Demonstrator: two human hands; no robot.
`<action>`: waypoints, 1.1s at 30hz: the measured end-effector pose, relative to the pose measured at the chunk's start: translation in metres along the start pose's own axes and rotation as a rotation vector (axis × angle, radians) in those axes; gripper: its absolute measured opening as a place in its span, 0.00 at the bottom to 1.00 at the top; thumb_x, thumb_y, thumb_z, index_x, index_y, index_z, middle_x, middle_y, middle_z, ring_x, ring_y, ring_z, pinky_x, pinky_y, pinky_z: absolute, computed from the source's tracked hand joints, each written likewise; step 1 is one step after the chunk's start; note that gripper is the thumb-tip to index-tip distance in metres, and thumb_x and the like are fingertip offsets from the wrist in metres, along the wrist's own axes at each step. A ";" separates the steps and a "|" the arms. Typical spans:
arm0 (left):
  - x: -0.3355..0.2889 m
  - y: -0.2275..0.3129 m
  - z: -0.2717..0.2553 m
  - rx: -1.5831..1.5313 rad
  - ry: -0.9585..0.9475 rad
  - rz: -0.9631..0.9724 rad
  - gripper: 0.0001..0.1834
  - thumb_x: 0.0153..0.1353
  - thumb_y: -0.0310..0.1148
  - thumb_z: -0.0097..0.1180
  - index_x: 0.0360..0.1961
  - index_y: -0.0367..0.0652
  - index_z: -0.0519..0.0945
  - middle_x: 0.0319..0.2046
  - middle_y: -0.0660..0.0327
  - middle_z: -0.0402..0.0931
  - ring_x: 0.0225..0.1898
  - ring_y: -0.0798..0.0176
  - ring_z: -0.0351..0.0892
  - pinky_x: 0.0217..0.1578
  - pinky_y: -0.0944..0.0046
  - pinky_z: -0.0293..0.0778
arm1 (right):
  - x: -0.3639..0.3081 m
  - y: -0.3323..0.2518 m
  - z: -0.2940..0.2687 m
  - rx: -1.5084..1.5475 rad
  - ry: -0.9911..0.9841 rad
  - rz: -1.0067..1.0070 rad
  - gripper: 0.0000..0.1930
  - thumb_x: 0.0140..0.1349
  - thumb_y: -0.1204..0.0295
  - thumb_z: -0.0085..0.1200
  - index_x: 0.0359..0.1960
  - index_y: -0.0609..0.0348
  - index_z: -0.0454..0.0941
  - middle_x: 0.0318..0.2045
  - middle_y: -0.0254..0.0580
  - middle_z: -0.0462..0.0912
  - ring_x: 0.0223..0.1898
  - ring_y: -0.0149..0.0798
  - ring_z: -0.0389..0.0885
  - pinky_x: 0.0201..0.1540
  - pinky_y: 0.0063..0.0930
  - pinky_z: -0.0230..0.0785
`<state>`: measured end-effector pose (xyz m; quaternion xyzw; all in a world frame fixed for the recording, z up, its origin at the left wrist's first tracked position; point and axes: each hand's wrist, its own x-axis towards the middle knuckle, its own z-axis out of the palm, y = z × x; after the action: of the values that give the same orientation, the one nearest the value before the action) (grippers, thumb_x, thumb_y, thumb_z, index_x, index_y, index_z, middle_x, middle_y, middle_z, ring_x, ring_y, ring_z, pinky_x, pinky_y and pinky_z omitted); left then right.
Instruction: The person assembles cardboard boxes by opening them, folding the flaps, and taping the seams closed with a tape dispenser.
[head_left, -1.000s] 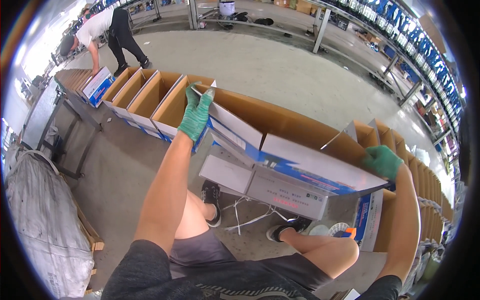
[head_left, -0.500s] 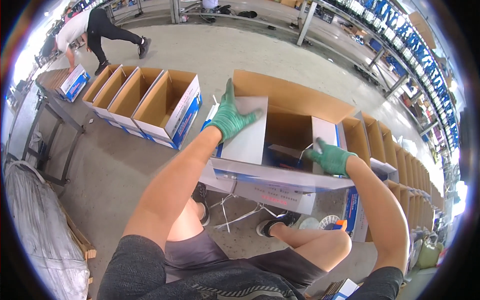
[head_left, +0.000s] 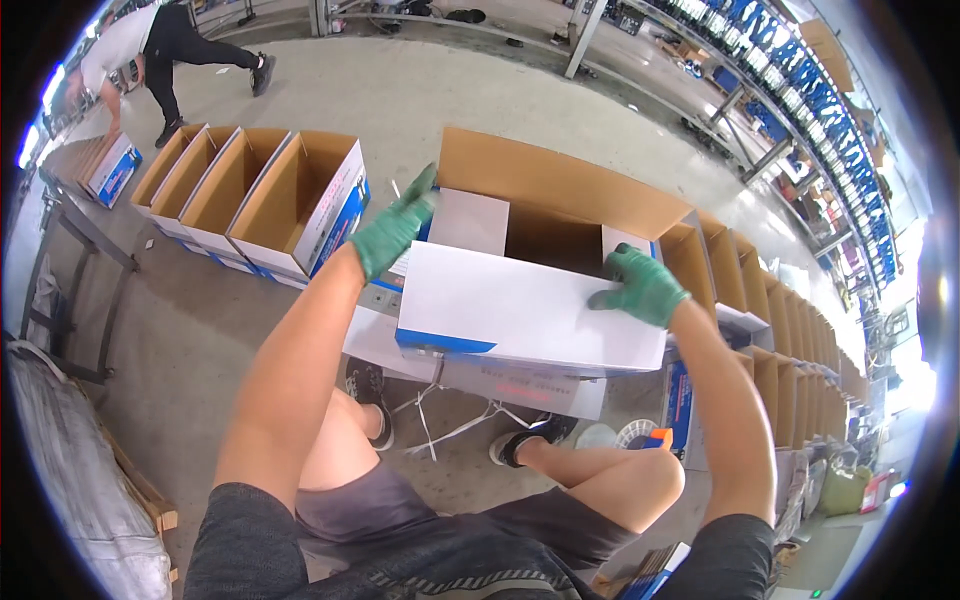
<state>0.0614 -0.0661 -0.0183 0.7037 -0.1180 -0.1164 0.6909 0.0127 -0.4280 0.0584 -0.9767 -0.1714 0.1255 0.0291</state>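
Note:
In front of me stands a large white-and-blue carton (head_left: pixel 530 310), brown inside, with its far flap (head_left: pixel 560 175) raised and a dark opening in the middle. White side flaps are folded inward at both ends. Its near flap slopes up over the front edge of the opening. My left hand (head_left: pixel 395 235), in a green knit glove, is at the carton's left end with fingers stretched out, holding nothing. Similarly gloved, my right hand (head_left: pixel 640 285) rests at the near flap's right end, thumb apart from the bent fingers.
Empty open cartons (head_left: pixel 270 200) stand in a row at left; several more (head_left: pixel 790 310) line the right. White strapping (head_left: pixel 430 420) lies by my feet, near a basket (head_left: pixel 637 433) with an orange item. A person (head_left: pixel 150 60) bends over flat cartons at far left. Metal racks (head_left: pixel 590 35) stand behind.
The carton's near flap has come up and inward over the opening. My left hand has moved off the left side flap to the carton's left end; my right hand has come out of the opening onto the flap.

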 end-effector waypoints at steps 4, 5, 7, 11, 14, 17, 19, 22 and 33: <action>-0.031 -0.004 0.004 0.082 -0.105 -0.055 0.60 0.58 0.54 0.66 0.77 0.44 0.40 0.77 0.45 0.39 0.78 0.50 0.37 0.74 0.58 0.44 | 0.005 -0.004 0.011 -0.041 0.101 -0.037 0.29 0.51 0.46 0.68 0.40 0.61 0.81 0.45 0.54 0.80 0.49 0.55 0.78 0.52 0.41 0.70; -0.039 -0.007 0.012 0.744 -0.014 0.095 0.61 0.57 0.54 0.68 0.77 0.44 0.39 0.77 0.45 0.37 0.78 0.50 0.36 0.74 0.58 0.43 | 0.007 -0.002 0.006 -0.054 0.046 -0.038 0.27 0.51 0.47 0.68 0.40 0.59 0.81 0.45 0.51 0.81 0.49 0.54 0.78 0.53 0.41 0.70; -0.041 -0.006 0.017 0.633 -0.001 0.134 0.63 0.56 0.53 0.69 0.77 0.44 0.38 0.77 0.44 0.36 0.78 0.49 0.35 0.74 0.58 0.42 | 0.012 0.008 -0.015 -0.112 -0.022 -0.082 0.20 0.55 0.54 0.66 0.42 0.53 0.82 0.48 0.44 0.81 0.50 0.52 0.78 0.55 0.43 0.69; -0.041 -0.003 0.020 0.587 0.010 0.062 0.66 0.54 0.49 0.72 0.77 0.44 0.32 0.77 0.45 0.34 0.78 0.48 0.34 0.75 0.59 0.38 | 0.040 0.025 -0.051 -0.112 0.830 0.000 0.19 0.65 0.62 0.58 0.56 0.52 0.78 0.55 0.49 0.79 0.57 0.53 0.75 0.58 0.44 0.69; -0.040 -0.003 0.017 0.581 -0.003 0.060 0.66 0.55 0.47 0.71 0.77 0.44 0.29 0.77 0.45 0.35 0.78 0.50 0.35 0.75 0.59 0.39 | 0.024 0.026 -0.052 -0.167 0.587 0.075 0.22 0.67 0.59 0.56 0.61 0.48 0.75 0.58 0.48 0.78 0.56 0.50 0.77 0.55 0.43 0.72; -0.043 -0.009 0.015 0.340 0.016 0.156 0.66 0.55 0.47 0.71 0.77 0.46 0.29 0.77 0.45 0.34 0.78 0.51 0.35 0.74 0.59 0.40 | -0.014 0.023 -0.039 0.014 0.168 0.223 0.24 0.68 0.56 0.53 0.64 0.44 0.73 0.61 0.45 0.76 0.54 0.48 0.79 0.52 0.44 0.74; -0.042 -0.013 0.014 0.409 0.024 0.201 0.61 0.57 0.45 0.70 0.77 0.47 0.35 0.76 0.43 0.40 0.77 0.50 0.42 0.73 0.60 0.45 | -0.038 0.018 -0.011 -0.334 0.088 -0.188 0.22 0.67 0.62 0.55 0.63 0.41 0.74 0.61 0.38 0.77 0.54 0.46 0.78 0.55 0.41 0.73; -0.038 -0.021 0.016 0.455 0.023 0.178 0.46 0.63 0.42 0.64 0.75 0.50 0.50 0.74 0.42 0.49 0.76 0.48 0.49 0.72 0.60 0.51 | -0.051 0.028 0.027 -0.201 0.247 -0.157 0.21 0.65 0.68 0.56 0.61 0.43 0.76 0.64 0.36 0.73 0.64 0.52 0.65 0.70 0.36 0.56; -0.025 -0.047 0.027 0.254 0.216 0.175 0.19 0.74 0.36 0.48 0.64 0.55 0.75 0.70 0.50 0.61 0.70 0.53 0.62 0.68 0.63 0.58 | -0.047 0.071 0.085 0.745 0.462 0.319 0.25 0.70 0.67 0.55 0.68 0.57 0.68 0.74 0.47 0.58 0.70 0.42 0.63 0.71 0.29 0.54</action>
<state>0.0287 -0.0826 -0.0653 0.7807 -0.1178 0.0363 0.6126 -0.0282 -0.5095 -0.0196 -0.9163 0.0485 -0.0393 0.3957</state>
